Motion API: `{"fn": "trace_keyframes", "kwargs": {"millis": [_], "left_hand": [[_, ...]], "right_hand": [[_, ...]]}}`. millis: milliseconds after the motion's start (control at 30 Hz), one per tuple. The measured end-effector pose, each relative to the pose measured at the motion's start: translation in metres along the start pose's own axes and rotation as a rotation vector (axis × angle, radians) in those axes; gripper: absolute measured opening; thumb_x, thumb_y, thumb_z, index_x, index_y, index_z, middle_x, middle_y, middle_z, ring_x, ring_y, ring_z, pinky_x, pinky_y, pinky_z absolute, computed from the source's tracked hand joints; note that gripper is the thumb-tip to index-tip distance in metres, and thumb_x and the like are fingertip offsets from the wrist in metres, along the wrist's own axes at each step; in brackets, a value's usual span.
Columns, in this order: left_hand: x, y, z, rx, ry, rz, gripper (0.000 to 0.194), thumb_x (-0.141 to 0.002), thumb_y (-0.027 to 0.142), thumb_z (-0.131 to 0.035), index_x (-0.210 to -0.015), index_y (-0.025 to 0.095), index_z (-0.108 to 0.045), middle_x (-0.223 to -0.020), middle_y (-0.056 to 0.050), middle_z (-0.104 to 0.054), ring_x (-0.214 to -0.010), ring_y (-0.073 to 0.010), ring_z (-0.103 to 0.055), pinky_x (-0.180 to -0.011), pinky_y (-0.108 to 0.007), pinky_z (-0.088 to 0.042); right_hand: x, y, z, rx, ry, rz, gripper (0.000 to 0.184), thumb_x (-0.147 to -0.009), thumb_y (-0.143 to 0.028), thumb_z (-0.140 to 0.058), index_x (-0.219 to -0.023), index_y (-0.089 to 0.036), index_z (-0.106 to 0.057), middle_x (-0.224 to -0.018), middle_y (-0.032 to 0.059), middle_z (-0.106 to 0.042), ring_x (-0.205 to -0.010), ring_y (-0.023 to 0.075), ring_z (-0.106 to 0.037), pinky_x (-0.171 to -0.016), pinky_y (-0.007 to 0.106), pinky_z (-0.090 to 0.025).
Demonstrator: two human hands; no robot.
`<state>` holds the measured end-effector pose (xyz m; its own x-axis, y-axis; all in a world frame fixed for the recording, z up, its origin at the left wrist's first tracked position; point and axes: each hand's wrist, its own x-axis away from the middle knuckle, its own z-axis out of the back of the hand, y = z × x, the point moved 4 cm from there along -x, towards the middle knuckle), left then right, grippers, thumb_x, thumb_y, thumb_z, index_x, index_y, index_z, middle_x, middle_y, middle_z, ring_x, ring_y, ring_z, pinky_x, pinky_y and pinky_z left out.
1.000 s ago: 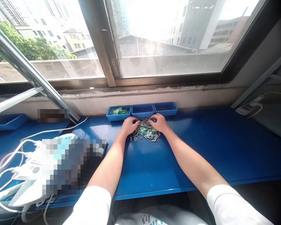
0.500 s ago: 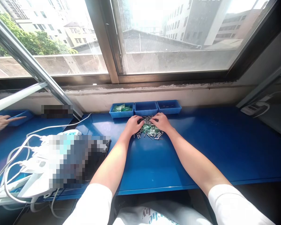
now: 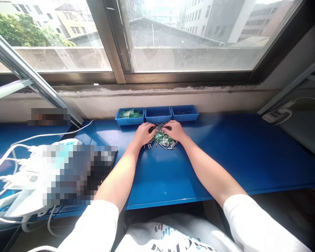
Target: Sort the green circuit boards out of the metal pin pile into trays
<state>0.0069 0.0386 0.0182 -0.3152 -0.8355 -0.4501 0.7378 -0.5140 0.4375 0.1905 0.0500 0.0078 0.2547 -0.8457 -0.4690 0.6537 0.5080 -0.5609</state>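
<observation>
A pile of small metal pins mixed with green plastic bits lies on the blue bench in front of three blue trays. My left hand rests on the pile's left side, fingers curled over it. My right hand covers the pile's right side, fingers curled too. The left tray holds green pieces. In the middle tray I see nothing. The right tray has a few small dark parts.
A white power strip with white cables and a blurred dark object sit at the left on the bench. Another power strip lies at the far right by the wall. A window sill runs behind the trays.
Both hands have drawn slightly closer together over the pile. Another person's hand, seen at the far left half a second ago, is gone. The view has tilted down a little.
</observation>
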Motion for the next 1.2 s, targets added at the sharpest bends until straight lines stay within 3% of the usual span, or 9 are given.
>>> {"fn": "trace_keyframes", "kwargs": {"millis": [200, 367, 500, 667, 933, 1200], "left_hand": [[0.000, 0.000, 0.000, 0.002, -0.005, 0.001, 0.030, -0.086, 0.037, -0.050, -0.104, 0.020, -0.067, -0.107, -0.006, -0.066, -0.104, -0.0221, -0.058, -0.094, -0.035, -0.046], [-0.001, 0.004, 0.002, 0.008, -0.019, -0.021, 0.031, -0.086, 0.037, -0.049, -0.106, 0.021, -0.067, -0.109, -0.006, -0.066, -0.104, -0.0219, -0.058, -0.095, -0.035, -0.045], [-0.001, 0.009, 0.003, 0.015, -0.013, -0.065, 0.032, -0.089, 0.038, -0.048, -0.111, 0.022, -0.064, -0.113, -0.005, -0.065, -0.108, -0.0208, -0.057, -0.099, -0.036, -0.043], [-0.002, 0.012, 0.002, 0.029, 0.012, -0.143, 0.032, -0.090, 0.039, -0.048, -0.113, 0.023, -0.063, -0.110, -0.005, -0.067, -0.105, -0.0193, -0.058, -0.097, -0.035, -0.042], [-0.003, 0.016, 0.001, 0.015, -0.004, -0.128, 0.029, -0.093, 0.036, -0.043, -0.107, 0.022, -0.064, -0.104, -0.006, -0.068, -0.101, -0.0196, -0.059, -0.093, -0.036, -0.044], [-0.002, 0.012, 0.005, -0.033, 0.052, -0.068, 0.025, -0.092, 0.027, -0.041, -0.093, 0.021, -0.065, -0.093, -0.004, -0.068, -0.093, -0.0192, -0.059, -0.089, -0.034, -0.042]], "right_hand": [[-0.002, 0.002, -0.004, 0.036, -0.045, 0.001, 0.012, -0.086, -0.023, -0.062, -0.082, -0.022, -0.074, -0.083, 0.0032, -0.063, -0.085, 0.0195, -0.055, -0.083, 0.033, -0.044], [-0.002, -0.006, 0.001, 0.050, 0.006, 0.068, 0.015, -0.089, -0.026, -0.058, -0.086, -0.020, -0.072, -0.088, 0.0055, -0.060, -0.092, 0.0212, -0.053, -0.086, 0.034, -0.044], [-0.002, -0.013, 0.005, -0.029, 0.052, 0.080, 0.019, -0.094, -0.028, -0.050, -0.092, -0.020, -0.067, -0.090, 0.0054, -0.061, -0.093, 0.0209, -0.055, -0.086, 0.033, -0.044], [-0.003, -0.020, 0.003, -0.126, 0.007, 0.132, 0.021, -0.095, -0.029, -0.045, -0.090, -0.020, -0.063, -0.091, 0.0041, -0.064, -0.088, 0.0186, -0.058, -0.081, 0.029, -0.044], [-0.002, -0.025, 0.001, -0.273, -0.048, -0.006, 0.022, -0.089, -0.042, -0.051, -0.093, -0.020, -0.054, -0.067, -0.0028, -0.056, -0.058, 0.0138, -0.050, -0.058, 0.025, -0.041], [0.000, -0.029, 0.010, -0.320, 0.029, 0.017, 0.023, -0.082, -0.043, -0.061, -0.080, -0.020, -0.063, -0.070, -0.0001, -0.060, -0.061, 0.0135, -0.051, -0.058, 0.025, -0.041]]}}
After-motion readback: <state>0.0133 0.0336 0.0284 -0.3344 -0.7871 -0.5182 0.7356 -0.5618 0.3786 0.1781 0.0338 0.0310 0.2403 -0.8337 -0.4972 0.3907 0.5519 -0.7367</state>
